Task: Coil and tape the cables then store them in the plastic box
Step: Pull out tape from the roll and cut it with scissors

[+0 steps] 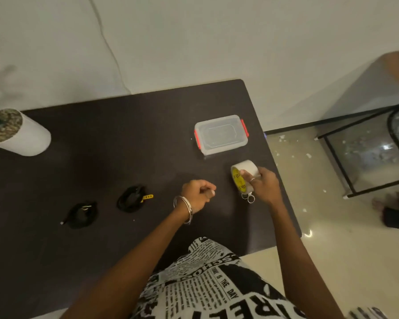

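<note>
Two coiled black cables lie on the dark table (pixel 115 139): one (pixel 82 214) at the left, another (pixel 131 199) with a yellow tie to its right. A clear plastic box (pixel 221 134) with red latches and its lid on stands at the back right. My right hand (pixel 264 186) grips a roll of white tape (pixel 243 177) with a yellow core, standing on edge. My left hand (pixel 197 195) is curled just left of the roll, fingertips pinched together; whether a tape end sits between them is too small to tell.
A white cylindrical pot (pixel 19 133) stands at the table's far left. The table's right edge runs close beside the tape roll. On the floor to the right is a glass tank (pixel 369 148) in a black frame.
</note>
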